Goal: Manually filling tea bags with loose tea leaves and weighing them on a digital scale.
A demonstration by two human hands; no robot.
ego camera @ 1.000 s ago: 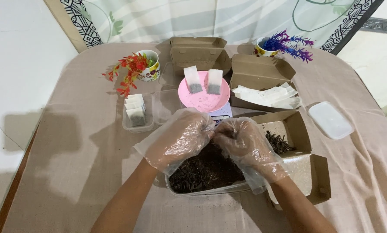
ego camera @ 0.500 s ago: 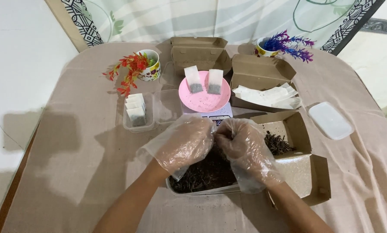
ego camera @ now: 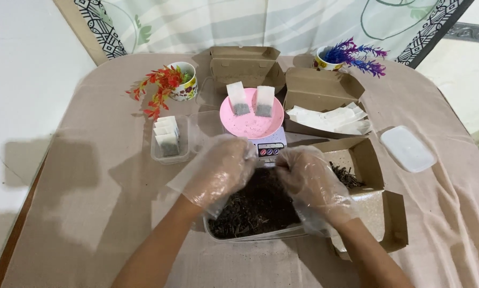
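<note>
Both my hands wear loose clear plastic gloves and hover over a clear tub of dark dried leaves near the table's front edge. My left hand has its fingers curled downward above the tub's far left corner. My right hand has its fingertips pinched together above the leaves. Anything held inside either glove is hidden. Just beyond the hands stands a small scale bearing a pink plate. Two white filled bags stand upright on the plate.
A clear tray of filled bags sits left of the scale. Brown boxes stand behind, at back right with flat white bags, and right of the tub. A white lid lies right. Two flower mugs stand at the back.
My hands were touching over the leaves a second ago; they have drawn a little apart, the left shifting left and the right staying over the tub.
</note>
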